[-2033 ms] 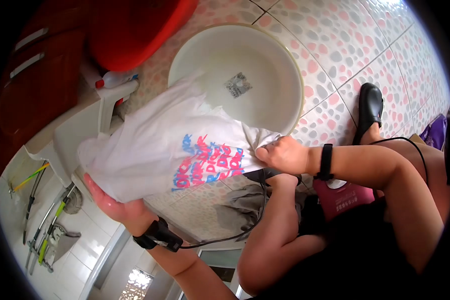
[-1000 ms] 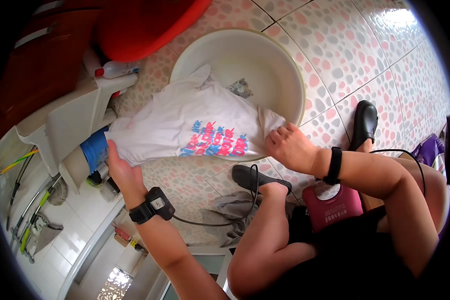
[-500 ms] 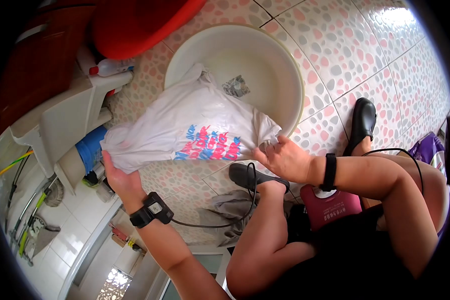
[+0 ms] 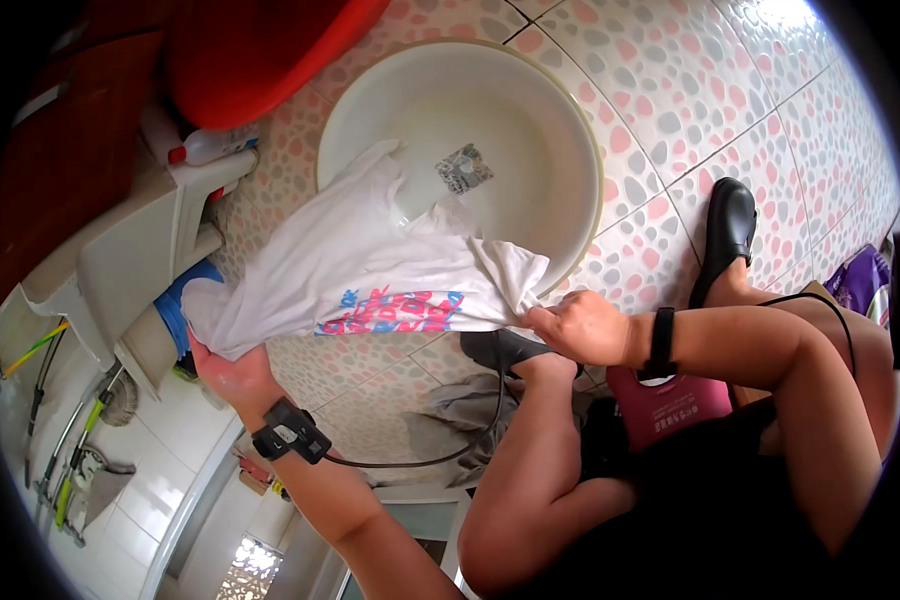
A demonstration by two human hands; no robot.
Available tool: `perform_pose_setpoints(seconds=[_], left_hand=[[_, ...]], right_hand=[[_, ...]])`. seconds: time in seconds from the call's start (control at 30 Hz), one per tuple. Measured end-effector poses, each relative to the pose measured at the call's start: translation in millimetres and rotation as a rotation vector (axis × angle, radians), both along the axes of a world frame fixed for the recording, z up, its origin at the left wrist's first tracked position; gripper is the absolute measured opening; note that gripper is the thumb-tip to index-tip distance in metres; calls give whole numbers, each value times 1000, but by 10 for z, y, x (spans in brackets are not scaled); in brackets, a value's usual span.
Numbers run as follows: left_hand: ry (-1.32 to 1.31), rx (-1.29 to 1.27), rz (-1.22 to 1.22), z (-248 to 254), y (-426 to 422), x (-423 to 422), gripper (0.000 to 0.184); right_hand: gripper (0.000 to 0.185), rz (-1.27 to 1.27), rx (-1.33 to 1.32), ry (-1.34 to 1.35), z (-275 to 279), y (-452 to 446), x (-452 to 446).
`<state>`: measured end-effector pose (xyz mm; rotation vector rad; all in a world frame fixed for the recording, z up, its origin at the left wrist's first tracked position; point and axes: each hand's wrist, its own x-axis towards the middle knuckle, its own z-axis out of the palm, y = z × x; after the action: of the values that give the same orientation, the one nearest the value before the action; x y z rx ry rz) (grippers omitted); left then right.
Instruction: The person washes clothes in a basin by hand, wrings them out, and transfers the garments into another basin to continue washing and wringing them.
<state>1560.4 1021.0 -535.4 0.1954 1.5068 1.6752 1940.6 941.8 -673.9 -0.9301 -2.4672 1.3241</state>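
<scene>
A white T-shirt point(image 4: 320, 240) with pink and blue lettering is stretched between my two hands, at the near side of a white basin point(image 4: 595, 150). My left hand point(image 4: 232, 375) grips its left end, the fingers partly hidden behind the cloth. At the right end, my right hand point(image 4: 585, 325) is closed on a bunched edge of the shirt. Part of the shirt hangs over the rim into the basin. On the basin's bottom a grey patterned patch point(image 4: 464, 169) shows.
A red basin point(image 4: 260, 60) stands at the upper left. Beside it, a bottle with a red cap point(image 4: 210, 146) lies on a pale plastic stand point(image 4: 120, 240). A grey cloth point(image 4: 460, 415) and a pink container point(image 4: 670, 405) are near my legs. Brushes point(image 4: 80, 440) are at the left wall.
Both hands still hold the shirt. Its lettered part has folded and shifted slightly left and down, and more of the basin's inside shows. My left hand has moved a little left and lower.
</scene>
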Motion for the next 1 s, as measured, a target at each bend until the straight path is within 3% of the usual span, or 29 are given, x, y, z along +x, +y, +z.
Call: perform_pose_setpoints(seconds=[0.07,0.13,0.3,0.37,0.47,0.6,0.67,0.73,0.8,0.83,0.9,0.93,1.0], left_hand=[[36,-16,1,32,19,64,37],[70,-27,-16,96,48,195,39],[58,-50,-174,199,26,199,42],[289,-206,-288,190,-7,139,40],[352,-193,-328,289,28,316,37],[347,-132,-393,405,19,514,36],[292,-84,-507,472,7,571,36],[281,-41,-549,549,23,681,35],[273,3,-595,610,62,799,35],[250,27,-643,631,94,860,35],[234,61,-687,670,125,913,35],[245,33,-709,678,133,916,35],[265,19,-728,724,160,933,35]], right_hand=[[24,-26,-61,8,-12,-5,1],[25,-107,85,204,-52,13,-6],[27,-24,87,378,-4,72,-15],[26,35,100,425,35,110,-19],[28,89,158,397,62,216,-47],[38,144,366,125,114,565,-129],[38,140,485,-264,192,774,-230],[40,216,390,-373,379,1054,-337],[43,-206,412,-52,572,1290,-476],[43,-203,431,-47,648,1422,-561],[58,-280,281,353,757,1686,-716],[58,-276,296,357,765,1833,-773],[63,87,4,325,818,2117,-860]])
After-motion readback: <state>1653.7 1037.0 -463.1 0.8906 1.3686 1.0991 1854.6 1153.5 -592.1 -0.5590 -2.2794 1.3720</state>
